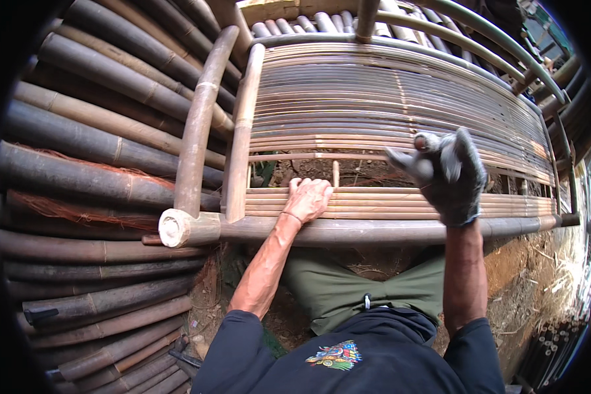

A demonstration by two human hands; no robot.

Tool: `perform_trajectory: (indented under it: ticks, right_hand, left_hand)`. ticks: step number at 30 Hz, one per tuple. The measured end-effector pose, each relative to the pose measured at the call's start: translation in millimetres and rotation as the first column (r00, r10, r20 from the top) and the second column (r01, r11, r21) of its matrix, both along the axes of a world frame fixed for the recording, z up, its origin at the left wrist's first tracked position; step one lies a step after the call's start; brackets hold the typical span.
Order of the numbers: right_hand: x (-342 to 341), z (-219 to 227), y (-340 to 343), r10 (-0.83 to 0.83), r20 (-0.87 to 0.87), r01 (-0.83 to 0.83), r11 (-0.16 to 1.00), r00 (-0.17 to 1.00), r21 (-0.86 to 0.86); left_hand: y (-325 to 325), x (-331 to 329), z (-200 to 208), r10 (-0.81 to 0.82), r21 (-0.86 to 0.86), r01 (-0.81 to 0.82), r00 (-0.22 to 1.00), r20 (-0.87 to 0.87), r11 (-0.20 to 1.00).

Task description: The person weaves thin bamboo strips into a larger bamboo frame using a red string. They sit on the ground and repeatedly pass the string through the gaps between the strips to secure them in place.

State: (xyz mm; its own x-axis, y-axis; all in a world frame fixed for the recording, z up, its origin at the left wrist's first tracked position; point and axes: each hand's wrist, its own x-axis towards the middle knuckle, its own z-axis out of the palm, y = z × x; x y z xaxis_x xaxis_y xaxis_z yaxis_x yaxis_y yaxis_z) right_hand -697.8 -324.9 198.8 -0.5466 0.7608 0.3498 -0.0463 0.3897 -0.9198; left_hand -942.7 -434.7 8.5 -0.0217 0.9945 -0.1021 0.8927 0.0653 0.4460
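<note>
A bamboo bench frame (374, 230) lies across in front of me, its seat made of thin split-bamboo slats (348, 85). My left hand (306, 199), bare, has its fingers curled over the far edge of the near band of slats (387, 205), close to the left end. Just beyond those fingers runs a gap, with a short upright bamboo piece (335, 173) in it. Above the right part of the seat is my right hand (450, 174) in a grey glove. Its fingers are apart and partly bent, somewhat blurred, with one brown tip showing; I see nothing held.
Thick dark bamboo poles (105, 171) are stacked along the left, with reddish fibres (79, 210) among them. Curved bamboo rails (479, 39) rise at the far right side of the bench. Thin poles (548, 348) and pale shavings (558, 282) lie at the lower right.
</note>
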Motion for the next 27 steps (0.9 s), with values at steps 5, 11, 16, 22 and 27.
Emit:
perform_trajectory:
  ticks: [5, 11, 16, 22, 27]
  right_hand:
    - [1.3, -34.2, 11.2, -0.250, 0.920, -0.619, 0.683, 0.300, 0.387]
    - [-8.5, -82.0, -99.4, 0.136, 0.825, -0.647, 0.694, 0.549, 0.316]
    - [-0.6, -43.9, -101.0, 0.190, 0.876, -0.604, 0.786, 0.444, 0.135]
    - [72.3, -98.4, -101.9, 0.256, 0.741, -0.490, 0.864, 0.621, 0.112]
    - [95.1, -130.7, -98.7, 0.156, 0.659, -0.088, 0.987, 0.736, -0.136]
  left_hand:
    - [0.2, 0.3, 0.2, 0.010, 0.030, -0.011, 0.999, 0.037, 0.999]
    - [-2.2, -0.1, 6.3, 0.009, 0.038, -0.013, 0.995, 0.103, 0.999]
    - [-2.4, 0.0, 6.8, -0.005, 0.029, 0.004, 0.998, 0.062, 1.000]
    - [-4.5, -0.4, 11.0, 0.033, 0.056, -0.040, 0.992, 0.119, 0.998]
    - [14.1, 34.3, 31.7, 0.087, 0.455, -0.099, 0.995, 0.048, 0.885]
